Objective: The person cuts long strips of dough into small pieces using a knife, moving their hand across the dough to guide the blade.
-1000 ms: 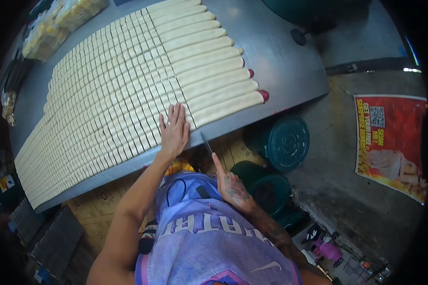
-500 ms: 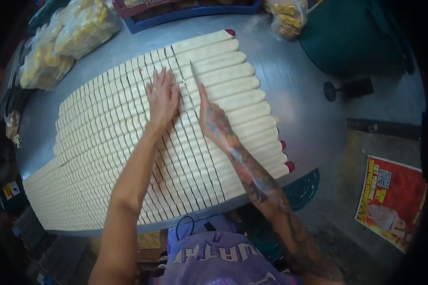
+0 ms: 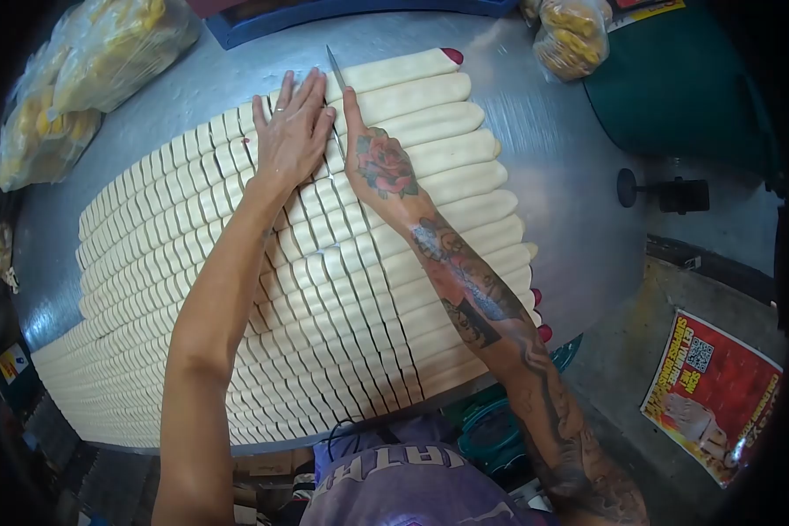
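Note:
Long pale dough rolls (image 3: 451,155) lie side by side across the metal table. Left of the knife they are divided by many dark cut lines into short dough pieces (image 3: 181,184). My left hand (image 3: 294,131) rests flat on the cut pieces near the far edge, fingers spread. Just to its right, my right hand (image 3: 379,162) is wrapped round a knife, index finger stretched along its back. The knife blade (image 3: 336,68) points away from me at the farthest roll; its handle is hidden in the hand. A few roll ends are red.
Bags of yellow items (image 3: 123,53) sit at the far left, and another bag (image 3: 572,39) at the far right beside a dark green container (image 3: 675,79). A blue crate edge (image 3: 351,19) borders the back. A small black stand (image 3: 675,195) is at the right.
Both hands have moved away from me toward the far edge of the dough, the knife with my right hand. The view has shifted slightly.

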{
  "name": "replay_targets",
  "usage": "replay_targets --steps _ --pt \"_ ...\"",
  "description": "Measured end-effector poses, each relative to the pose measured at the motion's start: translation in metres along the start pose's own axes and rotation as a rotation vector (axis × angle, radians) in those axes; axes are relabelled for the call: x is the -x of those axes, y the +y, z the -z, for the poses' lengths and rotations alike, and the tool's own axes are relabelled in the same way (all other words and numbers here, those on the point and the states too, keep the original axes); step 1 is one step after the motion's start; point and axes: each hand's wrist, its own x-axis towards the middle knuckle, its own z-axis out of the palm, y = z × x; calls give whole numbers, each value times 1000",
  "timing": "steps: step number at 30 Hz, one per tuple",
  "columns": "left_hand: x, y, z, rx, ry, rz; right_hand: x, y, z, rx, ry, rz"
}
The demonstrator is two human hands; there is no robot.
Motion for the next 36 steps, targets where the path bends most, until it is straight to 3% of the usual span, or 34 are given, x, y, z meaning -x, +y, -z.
replay_targets --steps 3,4,6,9,16,18,19,21,22,23,25,29,31,32,35,36 --pt "2 -2 -1 -171 -112 -65 -25 -4 11 -2 -167 -52" --pt "2 -3 -3 -180 -83 -71 -35 2 0 -4 -167 -55" --pt "3 -1 -6 -184 -55 -78 -58 8 -18 -170 35 -12" --pt "4 -3 -6 -195 -51 -65 -74 1 -12 -144 -51 -97" --pt "5 -4 -7 -159 -56 -41 53 -8 5 -142 -54 -48" --pt "12 1 -1 -110 -52 -14 93 -17 13 -3 -291 -78" --pt "22 10 4 -110 -52 -16 109 -17 7 -3 -289 -80" --pt "54 35 18 -51 -22 -3 131 -17 -4 484 51 72" --pt "76 50 22 -24 -79 -30 123 -27 24 112 -195 -42" --pt "95 69 29 -63 -224 -33 123 -25 18 107 -192 -45" --pt "128 83 23 -137 -156 -106 128 -25 5 -130 110 -21" --pt "131 80 14 -158 -126 -84 197 -27 12 -135 23 -16" --pt "134 79 14 -125 -116 -81 231 -37 30 -238 -190 -139" --pt "139 83 15 -96 -76 -42 248 -42 49 -75 -322 -139" --pt "176 115 34 -54 -56 -38 266 -40 31 -155 -242 -146" --pt "193 127 36 -57 -215 -24 270 -38 23 -162 -239 -152"
